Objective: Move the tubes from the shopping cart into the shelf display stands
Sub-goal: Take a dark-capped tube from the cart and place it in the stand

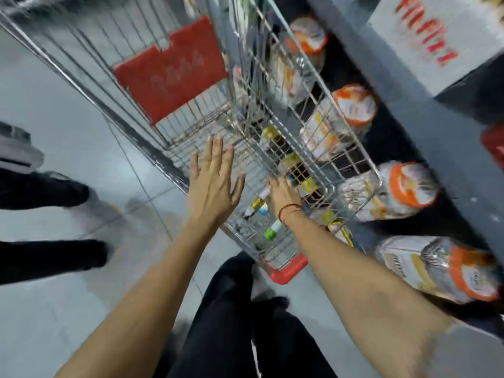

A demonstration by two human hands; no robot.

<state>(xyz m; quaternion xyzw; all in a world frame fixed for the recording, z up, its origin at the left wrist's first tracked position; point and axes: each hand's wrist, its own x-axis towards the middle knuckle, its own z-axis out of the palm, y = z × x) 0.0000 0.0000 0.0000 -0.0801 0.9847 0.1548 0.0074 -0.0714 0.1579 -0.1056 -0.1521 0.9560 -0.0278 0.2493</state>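
A wire shopping cart (pixel 275 105) stands in front of me, blurred by motion. Several small tubes lie at its bottom: one with a green cap (pixel 271 233), one with yellow and blue ends (pixel 257 207), others with yellow ends (pixel 308 184). My left hand (pixel 214 184) hovers over the cart's near left rim, fingers spread, holding nothing. My right hand (pixel 283 196) reaches down into the cart among the tubes. Its fingers are curled around the tubes there, but blur hides whether they grip one.
Grey shelf (pixel 425 124) on the right holds large clear jars with orange lids (pixel 409 186). A red child-seat flap (pixel 174 72) sits in the cart. Another person's dark shoes (pixel 54 257) stand on the tiled floor at left. My dark trousers (pixel 245 323) are below.
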